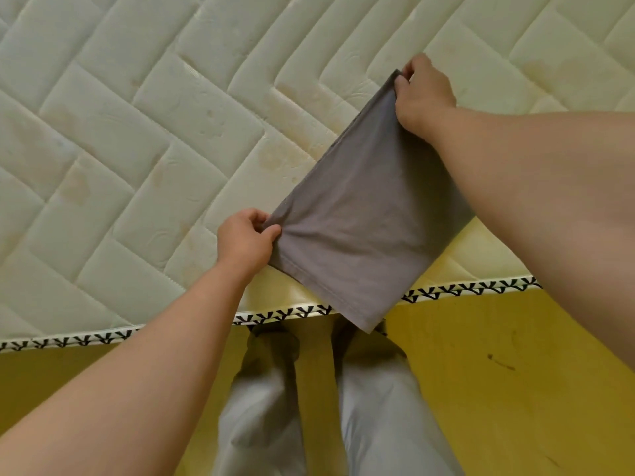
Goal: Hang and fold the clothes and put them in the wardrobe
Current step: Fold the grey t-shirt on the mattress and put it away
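A folded grey garment is stretched taut above the near edge of a quilted mattress. My left hand pinches its near left corner between thumb and fingers. My right hand pinches the far corner, higher up and to the right. The garment's hemmed lower corner hangs past the mattress edge, over my legs. No wardrobe or hanger is in view.
The mattress edge carries a black-and-white patterned trim running left to right. Below it lies a yellow floor with a few dark marks. My legs in light grey trousers stand against the bed.
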{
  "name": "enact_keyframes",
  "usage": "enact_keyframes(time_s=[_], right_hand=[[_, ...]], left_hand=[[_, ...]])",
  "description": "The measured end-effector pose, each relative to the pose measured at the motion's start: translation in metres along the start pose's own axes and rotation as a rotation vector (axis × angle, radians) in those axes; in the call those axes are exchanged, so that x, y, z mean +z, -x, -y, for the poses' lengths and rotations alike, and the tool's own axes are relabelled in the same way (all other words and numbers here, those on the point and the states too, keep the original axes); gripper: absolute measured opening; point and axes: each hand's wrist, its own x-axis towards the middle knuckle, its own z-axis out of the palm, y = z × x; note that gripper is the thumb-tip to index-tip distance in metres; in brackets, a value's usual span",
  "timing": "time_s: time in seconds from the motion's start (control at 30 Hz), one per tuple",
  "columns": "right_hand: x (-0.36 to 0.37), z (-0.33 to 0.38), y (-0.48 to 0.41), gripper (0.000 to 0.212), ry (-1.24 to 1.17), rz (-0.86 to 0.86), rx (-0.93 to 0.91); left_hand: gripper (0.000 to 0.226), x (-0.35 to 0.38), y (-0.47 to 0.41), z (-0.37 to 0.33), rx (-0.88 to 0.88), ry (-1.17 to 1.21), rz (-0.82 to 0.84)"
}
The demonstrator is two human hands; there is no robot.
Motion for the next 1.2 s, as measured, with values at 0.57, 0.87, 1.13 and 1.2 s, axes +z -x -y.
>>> enact_keyframes(time_s=[0.57,0.87,1.13,1.2], right_hand=[[0.016,-0.01,-0.002,0.031,0.218,-0.12,-0.089],[0.0,-0.027,0.005,0.047,0.151,-0.102,0.065],[0.005,-0.079,0.113,0.036,0.153,-0.494,-0.063],[0.018,-0.099,0.125,0.041,0.211,-0.396,0.048]], left_hand=[[0.012,0.006,0.004,0.012,0.068,-0.217,-0.211],[0.027,0.009,0.003,-0.023,0.217,-0.559,-0.278],[0.049,0.09,-0.015,-0.143,0.956,-0.676,-0.021],[0.054,0.112,-0.033,-0.169,1.062,-0.811,0.078]])
